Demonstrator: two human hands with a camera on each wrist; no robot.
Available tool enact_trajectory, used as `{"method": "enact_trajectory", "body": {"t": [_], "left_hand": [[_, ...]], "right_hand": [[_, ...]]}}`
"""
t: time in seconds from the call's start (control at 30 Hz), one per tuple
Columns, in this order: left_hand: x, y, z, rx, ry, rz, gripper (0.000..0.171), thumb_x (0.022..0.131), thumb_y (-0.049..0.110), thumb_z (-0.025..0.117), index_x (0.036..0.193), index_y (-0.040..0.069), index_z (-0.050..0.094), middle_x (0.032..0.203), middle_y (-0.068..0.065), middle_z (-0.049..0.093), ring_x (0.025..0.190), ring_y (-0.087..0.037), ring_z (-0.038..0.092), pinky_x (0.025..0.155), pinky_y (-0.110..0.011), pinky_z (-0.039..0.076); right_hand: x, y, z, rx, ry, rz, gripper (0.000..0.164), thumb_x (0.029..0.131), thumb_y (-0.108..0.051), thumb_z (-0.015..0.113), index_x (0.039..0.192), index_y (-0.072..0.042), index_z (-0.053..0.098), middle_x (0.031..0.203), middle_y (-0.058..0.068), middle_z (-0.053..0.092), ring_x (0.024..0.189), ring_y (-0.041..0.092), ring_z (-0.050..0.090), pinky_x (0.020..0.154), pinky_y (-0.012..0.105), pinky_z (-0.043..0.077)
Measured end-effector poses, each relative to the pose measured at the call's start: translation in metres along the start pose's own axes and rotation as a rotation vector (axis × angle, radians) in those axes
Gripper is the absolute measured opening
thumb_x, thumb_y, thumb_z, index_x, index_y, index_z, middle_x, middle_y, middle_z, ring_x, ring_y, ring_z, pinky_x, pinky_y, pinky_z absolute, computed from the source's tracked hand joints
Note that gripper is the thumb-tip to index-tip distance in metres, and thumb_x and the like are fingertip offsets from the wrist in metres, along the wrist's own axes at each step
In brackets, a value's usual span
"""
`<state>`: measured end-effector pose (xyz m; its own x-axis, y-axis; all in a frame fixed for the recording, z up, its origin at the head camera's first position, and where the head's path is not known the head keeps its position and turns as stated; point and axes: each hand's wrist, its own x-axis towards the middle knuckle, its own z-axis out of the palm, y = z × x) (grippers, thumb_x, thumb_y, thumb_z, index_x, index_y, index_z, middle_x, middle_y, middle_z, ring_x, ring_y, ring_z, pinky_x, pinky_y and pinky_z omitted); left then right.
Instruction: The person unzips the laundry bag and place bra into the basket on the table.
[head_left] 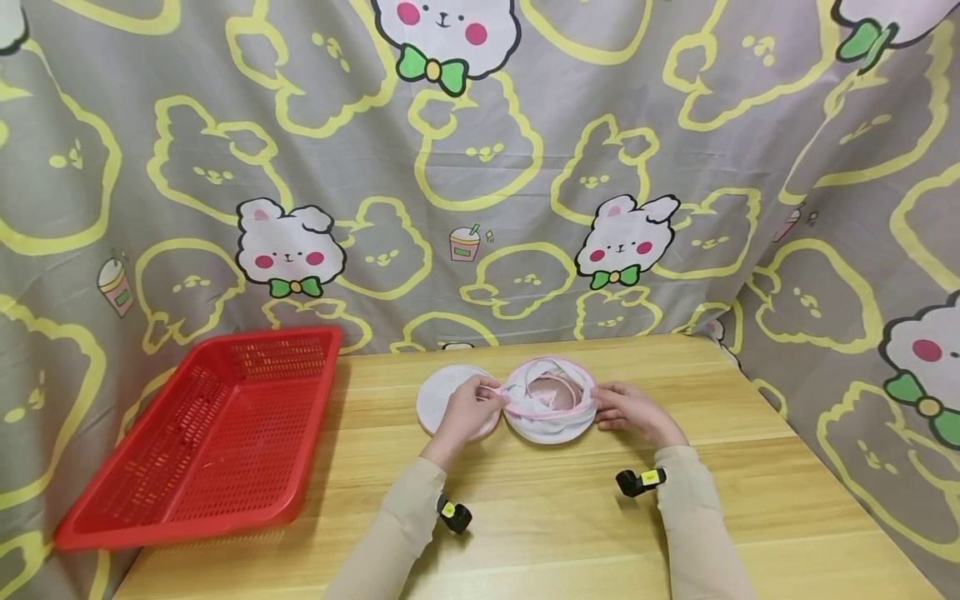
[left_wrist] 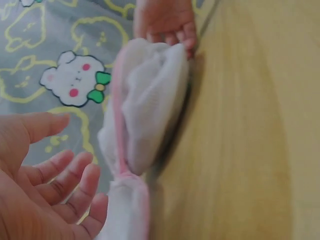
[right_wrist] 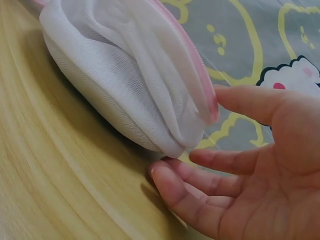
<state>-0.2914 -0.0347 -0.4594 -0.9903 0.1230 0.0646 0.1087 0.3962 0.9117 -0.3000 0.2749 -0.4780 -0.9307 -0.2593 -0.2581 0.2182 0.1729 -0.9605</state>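
Observation:
A round white mesh laundry bag [head_left: 551, 429] with a pink zipper edge lies on the table, its mouth unzipped and facing up. Its flat round lid [head_left: 437, 400] is folded out to the left. My left hand [head_left: 471, 410] is over the lid's right part, fingertips near the pink hinge; the left wrist view shows the fingers [left_wrist: 75, 192] spread and loosely bent beside the bag. On the bag's right side, my right hand [head_left: 633, 414] touches it: the thumb [right_wrist: 245, 102] meets the pink zipper edge and the other fingertips come up to the base.
A red plastic basket [head_left: 300, 467] with slotted walls stands at the table's left. The wooden table [head_left: 555, 533] reaches back to a grey curtain [head_left: 495, 217] printed with cartoon rabbits. Each wrist carries a small black camera.

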Motion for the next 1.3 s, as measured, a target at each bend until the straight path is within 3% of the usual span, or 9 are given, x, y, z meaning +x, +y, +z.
{"method": "enact_trajectory", "body": {"t": [0.17, 0.4, 0.67, 0.8, 0.97, 1.3], "left_hand": [[0.001, 0.011, -0.010, -0.048, -0.045, 0.066, 0.030, 0.088, 0.020, 0.071, 0.113, 0.006, 0.063, 0.101, -0.011, 0.069, 0.092, -0.019, 0.062, 0.086, -0.032, 0.051], [0.014, 0.024, -0.020, -0.032, -0.137, 0.141, 0.035, 0.089, 0.021, 0.071, 0.120, 0.008, 0.062, 0.109, -0.012, 0.068, 0.095, -0.020, 0.062, 0.084, -0.031, 0.051], [0.031, 0.037, -0.022, 0.113, -0.286, 0.241, 0.045, 0.088, 0.020, 0.073, 0.129, 0.010, 0.057, 0.125, -0.015, 0.063, 0.110, -0.027, 0.060, 0.095, -0.041, 0.050], [0.039, 0.044, -0.017, 0.221, -0.384, 0.303, 0.054, 0.087, 0.016, 0.073, 0.136, 0.009, 0.052, 0.134, -0.018, 0.057, 0.120, -0.032, 0.056, 0.104, -0.048, 0.044], [0.046, 0.054, -0.004, 0.346, -0.452, 0.361, 0.060, 0.086, 0.019, 0.075, 0.139, 0.008, 0.050, 0.139, -0.014, 0.055, 0.126, -0.031, 0.053, 0.106, -0.044, 0.043], [0.053, 0.054, 0.031, 0.392, -0.522, 0.419, 0.053, 0.085, 0.014, 0.075, 0.133, 0.002, 0.054, 0.130, -0.017, 0.061, 0.121, -0.028, 0.057, 0.104, -0.035, 0.046]], "right_hand": [[0.001, 0.002, 0.000, 0.044, -0.045, 0.012, 0.066, 0.102, -0.024, 0.051, 0.143, 0.018, 0.022, 0.095, 0.003, 0.063, 0.082, 0.011, 0.065, 0.080, 0.027, 0.057], [0.005, 0.007, -0.001, 0.086, -0.068, -0.014, 0.060, 0.101, -0.012, 0.051, 0.142, 0.020, 0.021, 0.096, 0.000, 0.063, 0.083, 0.008, 0.065, 0.081, 0.025, 0.057], [0.007, 0.015, -0.001, 0.124, -0.070, -0.075, 0.061, 0.099, -0.006, 0.052, 0.145, 0.016, 0.018, 0.098, -0.001, 0.062, 0.082, 0.009, 0.063, 0.079, 0.025, 0.056], [0.007, 0.018, 0.000, 0.127, -0.055, -0.090, 0.059, 0.099, -0.003, 0.051, 0.144, 0.015, 0.020, 0.099, 0.000, 0.061, 0.083, 0.009, 0.063, 0.078, 0.024, 0.056], [0.006, 0.020, 0.000, 0.142, -0.043, -0.090, 0.056, 0.098, -0.002, 0.052, 0.144, 0.013, 0.022, 0.101, 0.000, 0.060, 0.083, 0.009, 0.062, 0.077, 0.023, 0.055], [0.004, 0.020, 0.000, 0.145, -0.058, -0.108, 0.057, 0.098, -0.002, 0.052, 0.143, 0.016, 0.022, 0.101, 0.000, 0.060, 0.084, 0.008, 0.062, 0.078, 0.023, 0.055]]}}
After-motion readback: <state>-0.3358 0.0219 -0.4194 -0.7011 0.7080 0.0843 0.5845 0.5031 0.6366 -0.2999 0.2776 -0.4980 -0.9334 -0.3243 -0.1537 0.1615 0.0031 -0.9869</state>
